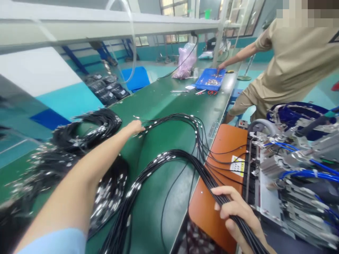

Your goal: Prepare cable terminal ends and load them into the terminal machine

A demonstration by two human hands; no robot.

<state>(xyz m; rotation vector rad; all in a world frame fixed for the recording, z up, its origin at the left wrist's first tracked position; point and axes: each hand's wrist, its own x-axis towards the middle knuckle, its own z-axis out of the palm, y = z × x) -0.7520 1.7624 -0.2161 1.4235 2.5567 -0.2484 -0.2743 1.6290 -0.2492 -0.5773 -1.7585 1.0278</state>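
Note:
My right hand [235,211] is closed around a thick bundle of black cables [174,155], which arcs leftward over the green table with white labels and metal ends showing along it. Far ahead on the left, my left hand [136,127] grips the end of a thinner bunch of black cables [182,117]. That bunch curves right and down over the orange board [227,141], where single cables run to the machine. Near my left forearm lie coiled black cables [87,128] and a pile of cable ends with silvery tips [111,194].
A machine [278,183] with blue air tubes stands on the right. At the table's far end are a blue tray [210,80] of small metal parts, a wrench [180,91] and a pink plastic bag [185,60]. A co-worker's hand [221,67] reaches into the tray.

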